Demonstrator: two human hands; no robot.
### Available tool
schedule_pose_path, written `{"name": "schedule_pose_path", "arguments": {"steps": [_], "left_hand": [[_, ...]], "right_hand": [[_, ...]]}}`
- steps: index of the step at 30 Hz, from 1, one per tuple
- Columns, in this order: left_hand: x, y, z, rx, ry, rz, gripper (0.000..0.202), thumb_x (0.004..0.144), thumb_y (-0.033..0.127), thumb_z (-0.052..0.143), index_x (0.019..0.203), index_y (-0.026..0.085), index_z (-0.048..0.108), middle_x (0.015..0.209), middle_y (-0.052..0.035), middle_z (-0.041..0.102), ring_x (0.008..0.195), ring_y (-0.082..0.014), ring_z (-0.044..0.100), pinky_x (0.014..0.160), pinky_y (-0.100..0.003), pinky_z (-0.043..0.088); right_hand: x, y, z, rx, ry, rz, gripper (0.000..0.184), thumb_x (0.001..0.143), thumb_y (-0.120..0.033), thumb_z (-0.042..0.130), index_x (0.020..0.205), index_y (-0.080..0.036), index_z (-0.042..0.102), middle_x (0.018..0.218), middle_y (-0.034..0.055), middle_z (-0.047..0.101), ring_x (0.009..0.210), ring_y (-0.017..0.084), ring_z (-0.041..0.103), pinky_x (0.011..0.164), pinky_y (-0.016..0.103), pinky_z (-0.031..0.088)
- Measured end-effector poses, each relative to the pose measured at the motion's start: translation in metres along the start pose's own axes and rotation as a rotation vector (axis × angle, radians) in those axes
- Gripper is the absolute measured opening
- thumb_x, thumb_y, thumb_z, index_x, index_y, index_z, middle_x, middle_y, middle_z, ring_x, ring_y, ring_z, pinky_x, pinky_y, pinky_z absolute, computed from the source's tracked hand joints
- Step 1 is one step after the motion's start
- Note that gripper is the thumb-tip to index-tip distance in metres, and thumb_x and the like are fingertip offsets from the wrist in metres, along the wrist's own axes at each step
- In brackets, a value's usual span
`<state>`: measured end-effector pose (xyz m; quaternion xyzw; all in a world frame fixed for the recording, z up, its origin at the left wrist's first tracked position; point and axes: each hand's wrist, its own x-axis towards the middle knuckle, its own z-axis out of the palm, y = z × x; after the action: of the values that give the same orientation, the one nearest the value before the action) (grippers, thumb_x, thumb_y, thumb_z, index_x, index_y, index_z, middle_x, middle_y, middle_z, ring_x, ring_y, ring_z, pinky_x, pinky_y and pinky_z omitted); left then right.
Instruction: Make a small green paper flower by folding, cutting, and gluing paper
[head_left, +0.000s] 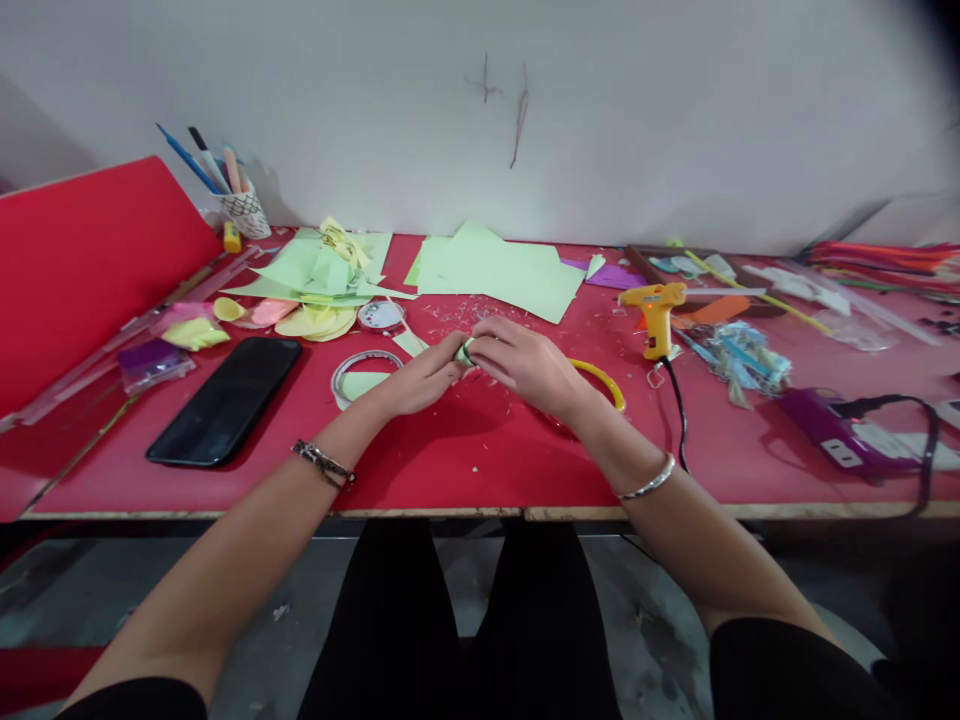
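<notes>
The person's two hands meet over the middle of the red table (465,470), and between them sits a small light-green paper piece (466,351). Only a sliver of it shows between the fingertips. It looks rolled or folded, but it is too small and too covered to tell its long axis or which way it points. It is held just above the tabletop, near the far side of the cleared patch in front of the person.

The left hand (420,378) comes in from the left with its fingers curled and closed, thumb and fingertips pinching the left end of the piece. The right hand (525,362) lies palm-down over the right end, fingers bent and drawn together around it. The two hands' fingertips touch or nearly touch at the paper.

A yellow ring (604,378) lies on the table just behind the right wrist, partly hidden by it. A clear ring (352,365) with a green scrap inside lies just left of the left hand. A black phone (225,400) rests farther left. An orange-yellow glue gun (656,312) stands to the right, and light-green paper sheets (502,270) lie beyond the hands near the wall.
</notes>
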<state>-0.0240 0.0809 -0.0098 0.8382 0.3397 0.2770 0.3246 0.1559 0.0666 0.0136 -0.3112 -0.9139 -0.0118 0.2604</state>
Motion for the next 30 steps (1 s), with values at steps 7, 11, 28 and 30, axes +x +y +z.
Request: {"name": "schedule_pose_path", "arguments": {"steps": [7,11,28,30], "left_hand": [[0.001,0.002,0.001,0.0,0.007,0.032,0.007,0.08,0.022,0.038,0.084,0.017,0.037,0.076,0.0012,0.039,0.07,-0.0118,0.039,0.065,-0.023,0.036],[0.002,-0.001,0.004,0.007,0.035,0.052,0.011,0.083,0.024,0.036,0.09,0.016,0.036,0.08,-0.0001,0.04,0.071,-0.0122,0.04,0.065,-0.024,0.036],[0.004,-0.005,0.011,-0.509,0.076,-0.024,0.03,0.089,0.036,0.035,0.116,0.023,0.038,0.09,-0.0021,0.053,0.075,-0.0103,0.052,0.068,-0.023,0.044],[0.005,-0.009,0.011,-0.6,0.101,-0.039,0.036,0.089,0.039,0.034,0.123,0.027,0.037,0.099,-0.0033,0.056,0.084,-0.0117,0.054,0.073,-0.023,0.045]], "right_hand": [[0.0,0.003,0.004,0.171,0.08,0.041,0.013,0.087,-0.021,0.041,0.085,-0.019,0.054,0.103,0.0058,0.052,0.085,0.013,0.053,0.069,0.025,0.045],[0.001,0.006,0.008,0.222,0.143,0.059,0.009,0.085,-0.021,0.045,0.081,-0.019,0.052,0.094,0.0049,0.051,0.082,0.013,0.052,0.068,0.025,0.045],[0.001,0.01,0.011,0.242,0.176,-0.016,0.01,0.086,-0.017,0.042,0.085,-0.02,0.051,0.097,0.0053,0.051,0.089,0.014,0.053,0.077,0.029,0.047],[0.001,0.011,0.01,0.24,0.188,-0.023,0.01,0.086,-0.018,0.042,0.087,-0.021,0.052,0.098,0.0054,0.05,0.091,0.015,0.052,0.08,0.031,0.047]]}}
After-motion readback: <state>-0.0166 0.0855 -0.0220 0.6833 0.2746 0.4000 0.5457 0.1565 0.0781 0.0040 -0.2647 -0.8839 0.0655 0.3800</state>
